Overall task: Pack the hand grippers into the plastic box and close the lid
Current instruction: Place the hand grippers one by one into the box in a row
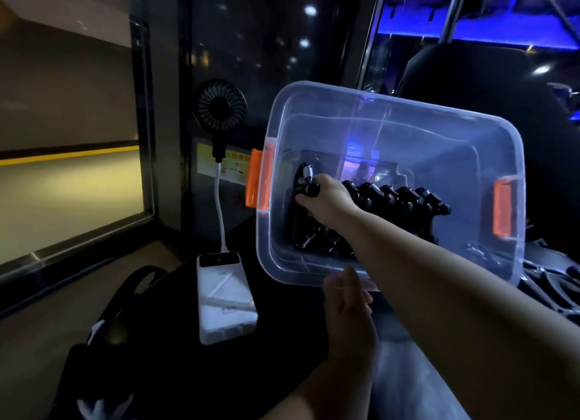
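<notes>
**Right hand placing a hand gripper in a clear box**

A person's right hand is reaching into a clear plastic box from the lower right. Its fingers are curling tightly around a black hand gripper and holding it against the left end of the box. A row of hand grippers, also black, is lying along the box floor just right of that hand. The box top is facing the camera, and orange latches are hanging at both short ends.

The left hand is rising from below with straight, relaxed fingers, holding nothing. Its fingertips are reaching the near rim of the box, though it is unclear whether they are touching it.

The box is sitting on a dark surface. To its left, a white power bank is lying flat, and a white cable is running up from it to a small black fan.
</notes>
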Demonstrator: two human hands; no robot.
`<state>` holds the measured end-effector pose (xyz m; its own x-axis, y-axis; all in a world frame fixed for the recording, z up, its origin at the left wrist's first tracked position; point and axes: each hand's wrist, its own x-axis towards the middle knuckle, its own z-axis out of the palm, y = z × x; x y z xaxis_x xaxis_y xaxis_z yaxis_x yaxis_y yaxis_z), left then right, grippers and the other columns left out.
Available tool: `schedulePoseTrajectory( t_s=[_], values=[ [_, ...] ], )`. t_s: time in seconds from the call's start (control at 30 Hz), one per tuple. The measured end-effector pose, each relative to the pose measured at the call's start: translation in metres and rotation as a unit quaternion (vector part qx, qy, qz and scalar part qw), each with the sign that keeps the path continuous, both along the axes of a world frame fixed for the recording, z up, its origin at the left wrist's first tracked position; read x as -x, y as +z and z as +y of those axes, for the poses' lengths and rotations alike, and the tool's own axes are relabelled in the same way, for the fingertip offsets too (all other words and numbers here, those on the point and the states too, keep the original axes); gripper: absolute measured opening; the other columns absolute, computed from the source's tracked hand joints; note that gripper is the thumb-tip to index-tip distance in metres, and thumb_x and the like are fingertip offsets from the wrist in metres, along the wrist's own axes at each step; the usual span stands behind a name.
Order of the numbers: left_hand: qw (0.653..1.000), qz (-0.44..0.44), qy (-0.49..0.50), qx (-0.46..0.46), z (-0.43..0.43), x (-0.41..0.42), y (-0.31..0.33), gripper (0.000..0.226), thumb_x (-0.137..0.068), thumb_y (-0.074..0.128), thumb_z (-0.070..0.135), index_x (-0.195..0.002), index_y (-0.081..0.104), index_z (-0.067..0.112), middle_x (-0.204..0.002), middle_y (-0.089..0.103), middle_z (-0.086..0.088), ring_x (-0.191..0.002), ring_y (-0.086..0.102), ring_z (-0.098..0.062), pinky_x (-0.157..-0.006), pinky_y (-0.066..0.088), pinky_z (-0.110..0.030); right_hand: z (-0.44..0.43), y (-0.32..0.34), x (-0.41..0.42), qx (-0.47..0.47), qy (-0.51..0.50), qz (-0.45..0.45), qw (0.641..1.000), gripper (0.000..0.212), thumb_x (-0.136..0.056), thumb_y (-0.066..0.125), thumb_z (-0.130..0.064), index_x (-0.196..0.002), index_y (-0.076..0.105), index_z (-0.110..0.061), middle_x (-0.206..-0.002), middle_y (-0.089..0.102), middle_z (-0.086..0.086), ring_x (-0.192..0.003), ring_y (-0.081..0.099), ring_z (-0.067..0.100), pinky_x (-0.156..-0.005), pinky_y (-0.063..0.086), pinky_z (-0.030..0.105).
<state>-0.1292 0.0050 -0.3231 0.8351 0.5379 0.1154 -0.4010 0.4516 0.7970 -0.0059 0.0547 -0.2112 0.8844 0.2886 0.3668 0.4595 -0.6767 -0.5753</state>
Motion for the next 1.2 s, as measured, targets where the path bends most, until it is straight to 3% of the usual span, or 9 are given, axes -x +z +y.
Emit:
schedulePoseTrajectory(
  t_s=[0.13, 0.3, 0.4, 0.5, 0.63, 0.7, 0.87, 1.03, 1.2],
  values=[
    [1.0, 0.007, -0.006, 0.029, 0.0, -0.001, 0.0, 0.023, -0.097, 0.044, 0.021, -0.078, 0.051, 0.012, -0.06, 0.052, 0.002, -0.052, 0.047, -0.001, -0.055, 0.04, -0.014, 0.005, -0.009, -0.007, 0.065, -0.03, -0.012, 0.997, 0.049, -0.084, 0.069, -0.03, -0.122, 0.044, -0.012, -0.115, 0.058, 0.009, -0.105, 0.056, 0.029, -0.078, 0.04, 0.03],
    [0.999, -0.002, -0.019, 0.048, 0.001, -0.001, 0.001, 0.021, -0.097, 0.044, 0.019, -0.078, 0.05, 0.012, -0.055, 0.052, 0.009, -0.051, 0.047, 0.002, -0.051, 0.039, -0.012, 0.005, -0.01, -0.01, 0.155, -0.012, -0.098, 0.983, 0.062, -0.085, 0.068, -0.028, -0.134, 0.032, -0.02, -0.117, 0.059, 0.011, -0.11, 0.055, 0.033, -0.081, 0.041, 0.036],
    [0.999, -0.008, -0.023, 0.044, 0.001, -0.001, 0.0, 0.019, -0.097, 0.043, 0.021, -0.082, 0.053, 0.013, -0.058, 0.054, 0.01, -0.052, 0.048, 0.001, -0.053, 0.039, -0.013, 0.003, -0.009, -0.014, 0.272, -0.03, -0.21, 0.939, 0.064, -0.086, 0.062, -0.042, -0.14, 0.032, -0.024, -0.124, 0.058, 0.006, -0.121, 0.043, 0.03, -0.092, 0.037, 0.04],
    [0.999, -0.01, -0.023, 0.043, 0.001, -0.002, -0.001, 0.02, -0.097, 0.043, 0.021, -0.082, 0.053, 0.013, -0.06, 0.054, 0.006, -0.052, 0.048, 0.002, -0.053, 0.04, -0.012, -0.003, -0.012, -0.023, 0.326, -0.048, -0.271, 0.904, 0.067, -0.082, 0.059, -0.054, -0.139, 0.037, -0.026, -0.132, 0.049, 0.0, -0.128, 0.031, 0.024, -0.102, 0.025, 0.041],
    [0.999, -0.006, -0.013, 0.035, 0.001, -0.001, -0.001, 0.021, -0.097, 0.043, 0.022, -0.08, 0.052, 0.012, -0.062, 0.055, 0.003, -0.052, 0.049, 0.001, -0.054, 0.041, -0.013, -0.008, -0.017, -0.032, 0.326, -0.024, -0.233, 0.916, 0.076, -0.084, 0.058, -0.054, -0.147, 0.028, -0.025, -0.153, 0.021, -0.007, -0.145, 0.002, 0.014, -0.114, -0.005, 0.05],
    [0.999, -0.009, -0.01, 0.04, 0.002, -0.001, -0.001, 0.021, -0.097, 0.044, 0.022, -0.08, 0.052, 0.011, -0.061, 0.055, 0.004, -0.052, 0.049, 0.001, -0.053, 0.041, -0.012, -0.008, -0.016, -0.034, 0.335, -0.007, -0.206, 0.919, 0.083, -0.084, 0.057, -0.055, -0.151, 0.019, -0.023, -0.158, 0.012, -0.011, -0.146, -0.005, 0.011, -0.116, -0.002, 0.049],
    [0.999, -0.005, -0.002, 0.051, 0.001, 0.0, 0.003, 0.02, -0.096, 0.045, 0.018, -0.079, 0.05, 0.009, -0.055, 0.054, 0.005, -0.047, 0.047, 0.0, -0.05, 0.041, -0.012, -0.008, -0.016, -0.034, 0.349, -0.012, -0.197, 0.916, 0.09, -0.083, 0.057, -0.061, -0.152, 0.013, -0.024, -0.159, 0.008, -0.013, -0.146, 0.0, 0.012, -0.115, 0.013, 0.044],
    [0.999, -0.018, 0.007, 0.041, 0.004, 0.001, 0.003, 0.018, -0.095, 0.045, 0.018, -0.078, 0.047, 0.013, -0.05, 0.056, 0.013, -0.046, 0.047, 0.003, -0.048, 0.04, -0.01, -0.007, -0.019, -0.032, 0.345, -0.024, -0.21, 0.914, 0.089, -0.083, 0.056, -0.061, -0.152, 0.014, -0.025, -0.159, 0.01, -0.013, -0.146, 0.004, 0.014, -0.113, 0.014, 0.045],
    [0.998, -0.015, 0.032, 0.058, 0.002, 0.0, 0.004, 0.016, -0.097, 0.043, 0.017, -0.084, 0.049, 0.01, -0.055, 0.062, 0.009, -0.051, 0.052, 0.001, -0.051, 0.041, -0.011, -0.007, -0.021, -0.032, 0.329, -0.02, -0.21, 0.92, 0.089, -0.083, 0.058, -0.06, -0.152, 0.014, -0.024, -0.159, 0.01, -0.012, -0.146, 0.002, 0.015, -0.116, 0.008, 0.046]
  ],
)
